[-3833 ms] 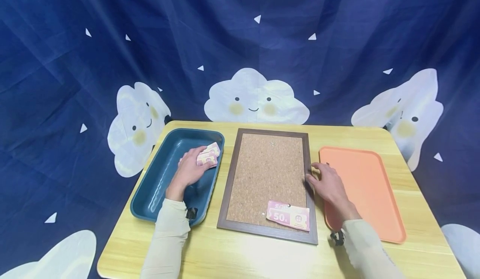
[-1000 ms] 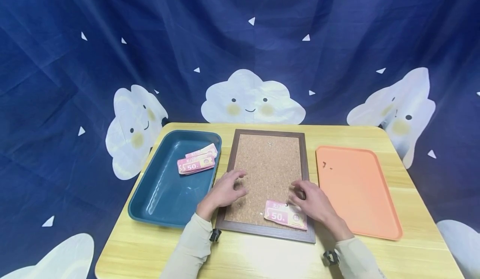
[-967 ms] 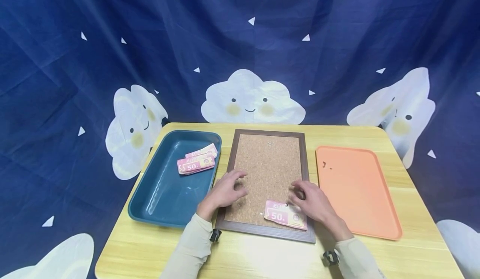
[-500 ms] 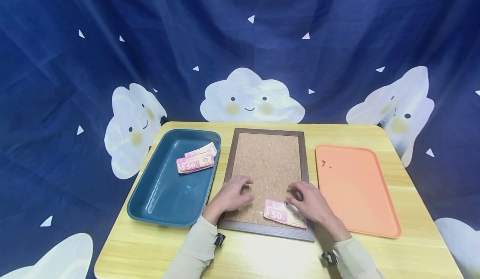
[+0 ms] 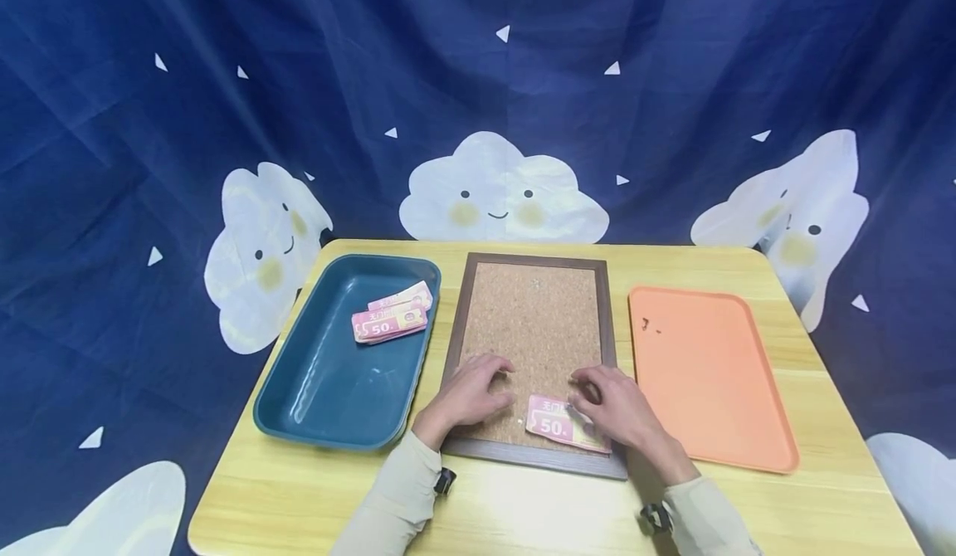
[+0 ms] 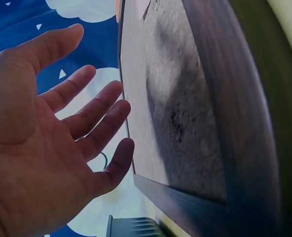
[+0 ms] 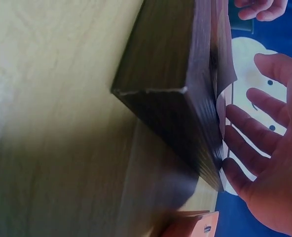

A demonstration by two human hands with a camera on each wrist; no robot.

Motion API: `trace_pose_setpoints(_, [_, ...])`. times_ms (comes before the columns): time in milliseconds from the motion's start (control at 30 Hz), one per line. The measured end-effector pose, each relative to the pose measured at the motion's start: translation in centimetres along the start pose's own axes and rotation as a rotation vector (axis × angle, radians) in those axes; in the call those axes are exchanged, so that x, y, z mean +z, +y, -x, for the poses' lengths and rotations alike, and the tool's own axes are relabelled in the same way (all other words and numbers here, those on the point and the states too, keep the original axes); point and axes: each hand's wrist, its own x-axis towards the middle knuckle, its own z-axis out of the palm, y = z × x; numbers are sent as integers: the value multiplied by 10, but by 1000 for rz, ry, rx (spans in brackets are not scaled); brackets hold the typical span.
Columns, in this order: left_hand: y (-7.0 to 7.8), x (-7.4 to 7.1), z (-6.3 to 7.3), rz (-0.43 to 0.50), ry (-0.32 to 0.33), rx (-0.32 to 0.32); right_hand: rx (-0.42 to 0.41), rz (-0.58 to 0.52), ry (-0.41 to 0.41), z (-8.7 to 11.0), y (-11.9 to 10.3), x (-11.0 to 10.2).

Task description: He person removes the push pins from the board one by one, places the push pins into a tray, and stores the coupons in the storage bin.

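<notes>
A cork board [image 5: 534, 315] in a dark brown frame lies on the table, with a pink and yellow coupon [image 5: 553, 428] marked 50 at its lower right corner. My left hand [image 5: 469, 395] hovers over the board's lower left part; the left wrist view shows its fingers spread and loosely bent, holding nothing. My right hand [image 5: 618, 407] hangs over the lower right frame edge, covering part of the coupon in the head view. In the right wrist view its fingers [image 7: 254, 128] are loosely extended and empty, beside the coupon's raised edge [image 7: 227, 64].
To the left stands a deep blue-green bin [image 5: 339, 390] with stacked pink coupons [image 5: 390, 324] inside. On the right lies an orange tray [image 5: 713, 373] with small dark bits [image 5: 646, 324] near its upper left corner. A tiny shiny spot [image 5: 536, 284] shows high on the cork.
My left hand has left the coupons in the bin and moved right over the board. My right hand has come from the board's right edge down to the coupon. The coupon stays put.
</notes>
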Motion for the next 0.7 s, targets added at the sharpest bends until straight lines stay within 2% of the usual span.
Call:
trace_pose_setpoints(100, [0, 4, -1, -12, -1, 18, -4, 4, -4, 0, -1, 0])
trace_pose_setpoints(700, [14, 28, -6, -67, -41, 17, -62, 61, 15, 4, -4, 4])
